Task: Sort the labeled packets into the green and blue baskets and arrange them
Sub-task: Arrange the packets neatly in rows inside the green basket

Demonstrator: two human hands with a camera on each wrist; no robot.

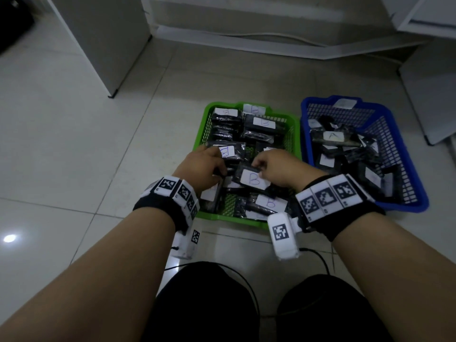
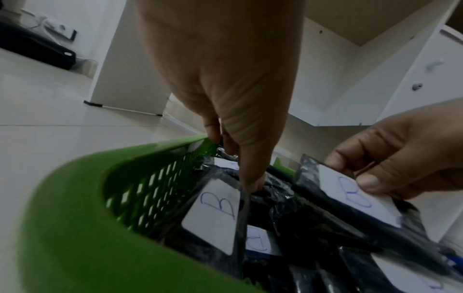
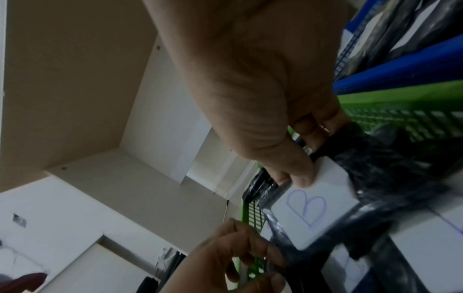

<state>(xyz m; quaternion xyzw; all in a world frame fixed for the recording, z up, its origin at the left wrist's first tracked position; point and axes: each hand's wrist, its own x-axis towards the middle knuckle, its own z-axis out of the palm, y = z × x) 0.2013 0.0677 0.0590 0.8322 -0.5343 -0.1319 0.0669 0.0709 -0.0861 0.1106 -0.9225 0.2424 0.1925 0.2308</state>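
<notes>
The green basket (image 1: 237,220) holds several black packets with white "B" labels. To its right, the blue basket (image 1: 404,206) holds black packets, one label reading "A" (image 1: 333,136). Both hands are inside the green basket. My right hand (image 1: 257,166) pinches the far edge of a B packet (image 1: 251,180), its thumb on the label (image 3: 308,214). My left hand (image 1: 219,169) reaches down by the basket's left wall and pinches the edge of another B packet (image 2: 213,216), which stands on its side.
The baskets stand side by side on a pale tiled floor (image 1: 74,144). White cabinets (image 1: 111,33) rise behind them and to the right. My black-clad knees (image 1: 209,304) and thin black cables (image 1: 318,255) lie just in front of the green basket.
</notes>
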